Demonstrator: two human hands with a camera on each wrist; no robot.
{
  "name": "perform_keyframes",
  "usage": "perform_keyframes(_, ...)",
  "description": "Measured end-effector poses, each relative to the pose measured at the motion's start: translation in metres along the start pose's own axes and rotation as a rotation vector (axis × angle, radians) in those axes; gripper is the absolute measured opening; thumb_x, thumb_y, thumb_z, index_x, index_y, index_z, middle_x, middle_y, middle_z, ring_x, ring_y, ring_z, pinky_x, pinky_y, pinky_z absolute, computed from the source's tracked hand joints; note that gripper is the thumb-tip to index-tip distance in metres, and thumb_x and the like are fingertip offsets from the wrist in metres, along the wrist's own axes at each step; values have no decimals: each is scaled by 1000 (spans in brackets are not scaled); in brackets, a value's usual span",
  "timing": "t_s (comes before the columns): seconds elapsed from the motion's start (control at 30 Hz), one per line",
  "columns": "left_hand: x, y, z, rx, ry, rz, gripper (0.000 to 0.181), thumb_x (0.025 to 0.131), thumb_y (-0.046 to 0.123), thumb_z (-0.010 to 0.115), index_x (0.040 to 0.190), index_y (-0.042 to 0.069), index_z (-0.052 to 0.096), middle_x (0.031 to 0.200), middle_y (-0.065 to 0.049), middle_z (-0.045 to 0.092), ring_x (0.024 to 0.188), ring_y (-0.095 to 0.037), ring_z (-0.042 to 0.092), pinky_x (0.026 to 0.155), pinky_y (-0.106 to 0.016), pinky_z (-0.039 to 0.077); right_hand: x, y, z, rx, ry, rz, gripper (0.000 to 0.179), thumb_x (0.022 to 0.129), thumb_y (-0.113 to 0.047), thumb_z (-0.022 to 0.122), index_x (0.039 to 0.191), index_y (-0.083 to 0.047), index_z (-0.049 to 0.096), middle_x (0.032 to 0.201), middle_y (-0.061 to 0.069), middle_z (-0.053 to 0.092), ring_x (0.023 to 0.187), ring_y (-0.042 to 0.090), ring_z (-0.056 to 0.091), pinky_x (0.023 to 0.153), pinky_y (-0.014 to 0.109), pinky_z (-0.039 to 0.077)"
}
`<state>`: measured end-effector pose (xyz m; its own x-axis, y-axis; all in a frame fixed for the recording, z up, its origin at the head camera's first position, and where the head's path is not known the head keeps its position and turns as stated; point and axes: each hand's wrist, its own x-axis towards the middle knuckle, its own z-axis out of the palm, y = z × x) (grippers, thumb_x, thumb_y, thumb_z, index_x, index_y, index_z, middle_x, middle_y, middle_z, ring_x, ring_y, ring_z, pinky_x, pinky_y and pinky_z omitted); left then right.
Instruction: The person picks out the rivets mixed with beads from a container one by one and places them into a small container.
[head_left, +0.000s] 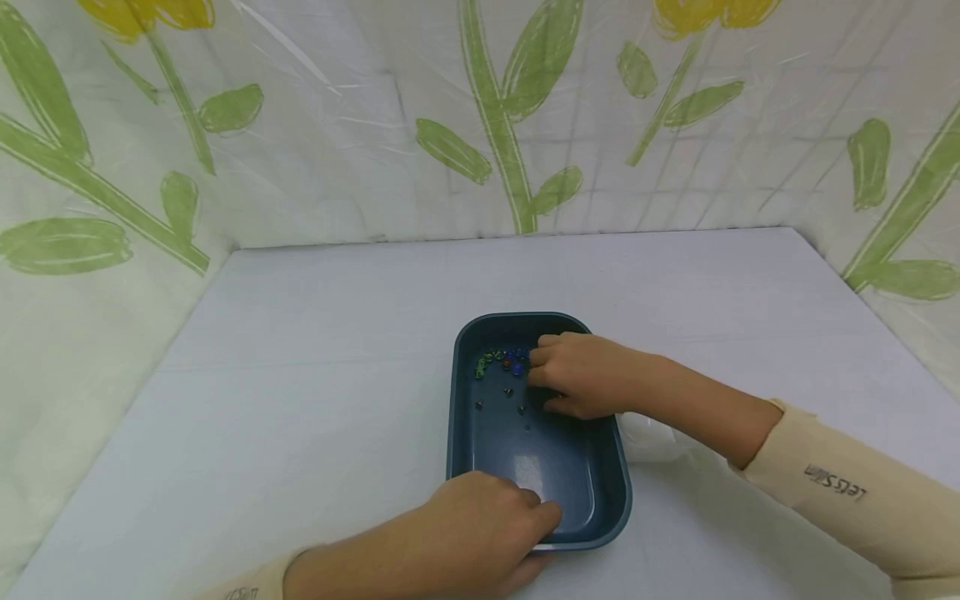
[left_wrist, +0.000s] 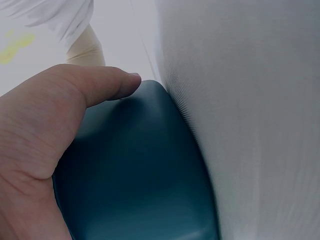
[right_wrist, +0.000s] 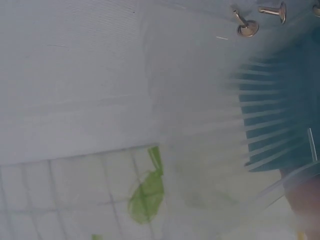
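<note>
A dark teal plastic tray [head_left: 525, 462] lies on the table with its long sides running away from me. My left hand [head_left: 491, 529] grips its near rim; in the left wrist view the thumb [left_wrist: 112, 82] lies along the rim above the tray's outer wall [left_wrist: 145, 165]. Inside the tray, at the far end, green beads [head_left: 482, 367] and blue beads [head_left: 517, 367] lie in a cluster, with several small dark pieces [head_left: 508, 392] nearer me. My right hand [head_left: 581, 375] reaches over the right rim beside the beads, fingers bent downward; its fingertips are hidden.
Beneath my right forearm, a clear plastic container [head_left: 648, 437] stands against the tray's right side. Small metal studs with round heads [right_wrist: 248, 28] show in the right wrist view. A white cloth [head_left: 300, 375] covers the table; a sheet with painted flowers [head_left: 495, 108] hangs behind.
</note>
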<state>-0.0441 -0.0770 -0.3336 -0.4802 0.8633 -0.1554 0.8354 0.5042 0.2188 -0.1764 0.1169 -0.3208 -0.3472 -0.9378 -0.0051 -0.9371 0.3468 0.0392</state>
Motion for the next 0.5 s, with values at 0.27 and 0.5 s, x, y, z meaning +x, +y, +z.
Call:
perform_keyframes(0.27,0,0,0,2,4,-2,20,96,42,66,100,23,67,75,15,63,57,6,44,56,-14,42,0,-3,2,34,-19,-5,17,81,-12,83,96,-10,75,89,0,70,80,16,56,72,31,48)
perform_keyframes(0.5,0,0,0,8,10,-1,20,96,43,66,99,23,67,75,15,63,57,6,45,56,-14,42,0,-5,1,76,-30,40,18,83,-10,81,98,-7,72,89,1,71,81,17,58,74,32,49)
